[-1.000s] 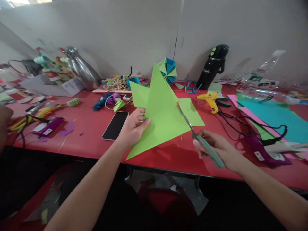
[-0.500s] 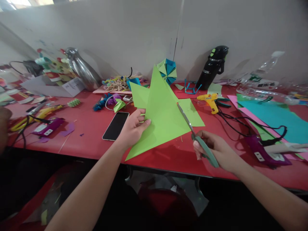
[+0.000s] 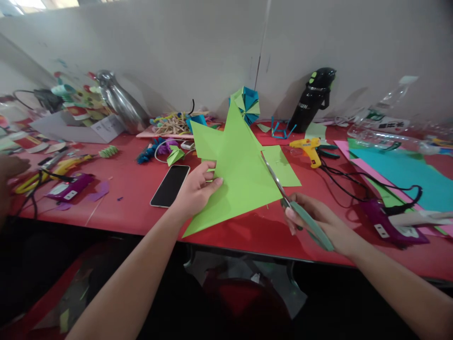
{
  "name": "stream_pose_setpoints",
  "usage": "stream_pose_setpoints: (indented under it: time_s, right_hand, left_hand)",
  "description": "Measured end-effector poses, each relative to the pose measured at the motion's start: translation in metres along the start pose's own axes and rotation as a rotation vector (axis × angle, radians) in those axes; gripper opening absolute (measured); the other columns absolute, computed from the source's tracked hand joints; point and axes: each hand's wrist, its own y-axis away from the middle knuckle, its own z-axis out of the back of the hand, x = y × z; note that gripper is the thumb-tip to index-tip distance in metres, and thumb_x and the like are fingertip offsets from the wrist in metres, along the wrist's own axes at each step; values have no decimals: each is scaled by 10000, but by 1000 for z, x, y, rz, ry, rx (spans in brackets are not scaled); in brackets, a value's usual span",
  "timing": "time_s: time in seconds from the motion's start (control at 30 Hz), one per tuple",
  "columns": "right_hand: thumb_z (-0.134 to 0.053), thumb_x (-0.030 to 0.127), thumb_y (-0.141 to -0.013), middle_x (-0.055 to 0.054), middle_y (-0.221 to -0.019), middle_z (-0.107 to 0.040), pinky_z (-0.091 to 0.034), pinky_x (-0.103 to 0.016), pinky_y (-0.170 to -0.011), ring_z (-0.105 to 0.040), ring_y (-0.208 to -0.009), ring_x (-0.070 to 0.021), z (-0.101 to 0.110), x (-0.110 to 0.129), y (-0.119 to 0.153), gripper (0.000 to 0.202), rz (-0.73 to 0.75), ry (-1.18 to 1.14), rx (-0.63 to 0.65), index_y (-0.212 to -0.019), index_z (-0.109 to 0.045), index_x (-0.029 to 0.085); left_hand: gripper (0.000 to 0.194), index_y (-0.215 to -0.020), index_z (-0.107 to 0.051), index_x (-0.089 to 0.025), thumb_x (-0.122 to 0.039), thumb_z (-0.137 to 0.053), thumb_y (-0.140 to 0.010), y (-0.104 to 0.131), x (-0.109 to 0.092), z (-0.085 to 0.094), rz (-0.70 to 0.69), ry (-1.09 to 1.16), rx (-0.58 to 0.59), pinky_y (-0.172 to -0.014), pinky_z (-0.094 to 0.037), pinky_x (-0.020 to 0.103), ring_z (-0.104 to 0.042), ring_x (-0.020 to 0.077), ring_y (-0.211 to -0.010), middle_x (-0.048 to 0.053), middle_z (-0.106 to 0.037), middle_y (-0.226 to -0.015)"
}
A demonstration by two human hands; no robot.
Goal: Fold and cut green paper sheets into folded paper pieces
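A folded sheet of light green paper is held up over the red table, its tip pointing at the wall. My left hand grips its left edge between thumb and fingers. My right hand is closed round the green handles of a pair of scissors. The blades reach up and left along the right side of the sheet. Flat on the table behind the sheet lies more light green paper. A black-screened phone rests just left of my left hand.
A yellow glue gun and its cable lie to the right, near a purple power strip and coloured paper. A black bottle and a steel flask stand along the wall. Another person's hand shows at the left edge.
The scissors' handles have swung slightly down and right in my right hand. The sheet's upper tip has dropped a little. At the left edge, the other person's hand has come further into view.
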Motion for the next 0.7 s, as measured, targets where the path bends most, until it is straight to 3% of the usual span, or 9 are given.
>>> stream_pose_setpoints:
  time_s: [0.2,0.37,0.53,0.7]
  right_hand:
    - [-676,529,-905,22,-670,-599,-487,-327,-666,-567,-642,-149,0,2,0,334,-8,-4,5,-867,-517,237]
    - [-673,504,-912,17,-677,-596,-500,-329,-667,-571,-650,-154,0,2,1,315,1,-24,26,-849,-515,239]
    - [-634,486,-943,5,-668,-614,-490,-352,-678,-582,-655,-173,0,1,1,286,2,3,46,-859,-518,239]
    - [-642,494,-934,15,-661,-603,-488,-342,-675,-574,-648,-164,-1,3,2,300,-1,14,49,-844,-510,239]
  left_hand:
    - [386,-1158,-552,-200,-294,-745,-837,1,2,-1,65,0,11,-649,-540,285,-717,192,-774,51,-743,-950]
    - [347,-1074,-579,-189,-279,-786,-810,0,5,-4,45,24,-2,-682,-549,278,-710,173,-750,25,-741,-854]
    - [370,-1096,-646,-155,-358,-789,-822,2,7,-10,64,57,82,-844,-589,388,-736,271,-981,130,-749,-1141]
    - [453,-1207,-618,-151,-319,-790,-823,2,10,-13,55,127,95,-920,-582,417,-730,290,-1046,145,-737,-1200]
